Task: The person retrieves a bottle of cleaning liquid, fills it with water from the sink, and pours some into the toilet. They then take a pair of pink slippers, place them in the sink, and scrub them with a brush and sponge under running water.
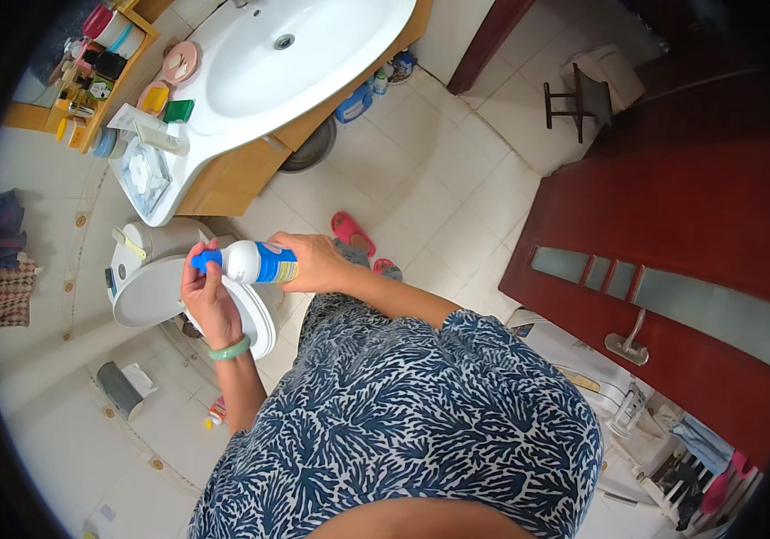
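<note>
A white plastic bottle [242, 261] with a blue label and a blue cap [208, 260] lies sideways between my hands, its cap end to the left. My right hand [317, 261] is wrapped around the labelled lower part. My left hand [210, 290], with a green bangle [230, 347] at its wrist, has its fingers and thumb on the blue cap. Below the bottle stands a white toilet [253, 316] with its lid raised. Whether the cap is loose cannot be told.
The white washbasin [257, 87] stands at the top, with tubes and a green box [179, 111] on its counter. A toilet brush-like yellow-handled brush [130, 244] lies on the cistern. The red door [661, 222] is at the right; a folding stool [579, 104] stands beyond it.
</note>
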`<state>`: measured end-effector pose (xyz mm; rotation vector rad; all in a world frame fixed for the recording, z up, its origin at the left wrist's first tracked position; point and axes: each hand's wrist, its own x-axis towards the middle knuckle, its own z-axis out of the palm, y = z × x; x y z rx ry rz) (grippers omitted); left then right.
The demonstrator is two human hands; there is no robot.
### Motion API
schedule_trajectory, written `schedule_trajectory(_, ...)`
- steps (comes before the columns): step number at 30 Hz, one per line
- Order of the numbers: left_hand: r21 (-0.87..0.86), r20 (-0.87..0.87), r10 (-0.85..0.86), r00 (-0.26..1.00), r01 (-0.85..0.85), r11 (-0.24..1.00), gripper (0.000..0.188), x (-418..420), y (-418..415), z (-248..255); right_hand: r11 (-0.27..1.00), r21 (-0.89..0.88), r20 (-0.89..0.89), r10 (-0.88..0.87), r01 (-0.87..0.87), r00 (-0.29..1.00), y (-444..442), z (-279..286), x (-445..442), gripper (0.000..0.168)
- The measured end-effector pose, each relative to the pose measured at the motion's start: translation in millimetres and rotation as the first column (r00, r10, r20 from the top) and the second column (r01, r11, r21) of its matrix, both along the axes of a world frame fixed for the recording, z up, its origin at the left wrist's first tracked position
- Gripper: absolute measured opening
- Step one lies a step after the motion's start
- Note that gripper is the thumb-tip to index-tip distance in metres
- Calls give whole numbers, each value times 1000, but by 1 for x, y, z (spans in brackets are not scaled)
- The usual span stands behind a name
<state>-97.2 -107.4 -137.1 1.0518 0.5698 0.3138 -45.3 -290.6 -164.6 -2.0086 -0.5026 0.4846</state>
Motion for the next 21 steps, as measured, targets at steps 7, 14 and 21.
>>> schedule_trajectory(7, -118, 180, -81, 980, 103, 988, 70, -15, 24, 3, 998, 15, -87, 66, -65, 994, 21, 8, -18, 56)
schedule_trajectory(14, -24, 181, -362, 915, 372, 928, 74, -36, 52, 51, 1000, 7, -96, 0, 1, 995, 31, 21, -37, 56)
schedule_trajectory(21, 178, 13, -245, 969, 239, 955, 61, -47, 59, 26, 982, -176, -23, 68, -71, 997, 28, 45, -35, 51)
